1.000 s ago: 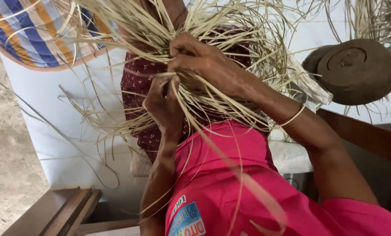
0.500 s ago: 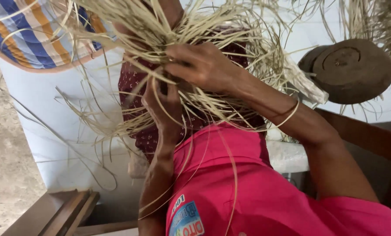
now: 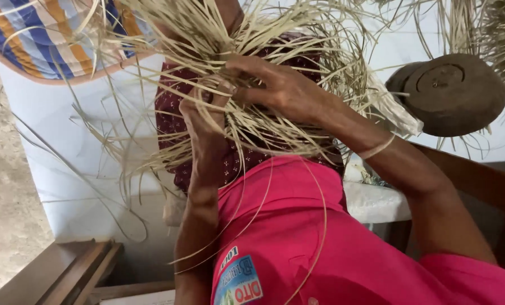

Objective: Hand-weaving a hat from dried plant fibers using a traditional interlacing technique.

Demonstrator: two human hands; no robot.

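A tangled mass of pale straw strips [image 3: 263, 51] fans out over a maroon dotted cloth [image 3: 246, 158]. My left hand [image 3: 204, 127] comes up from below and pinches strands at the middle of the bundle. My right hand [image 3: 280, 85], with a thin pale band [image 3: 376, 149] on its wrist, reaches in from the right. Its fingers are curled around strips right beside my left fingertips. Both hands touch the straw and nearly meet. My pink shirt [image 3: 320, 243] fills the lower part of the view.
A round brown wooden block [image 3: 453, 93] sits to the right on a white surface [image 3: 376, 200]. A striped cloth [image 3: 32, 39] lies at upper left over a white sheet [image 3: 66, 158]. Wooden boards [image 3: 66, 274] are at lower left, with a dirt floor [image 3: 4, 214] beside them.
Both hands have shifted slightly up and left within the straw while the fingers keep working the strands. The view has drifted a little.
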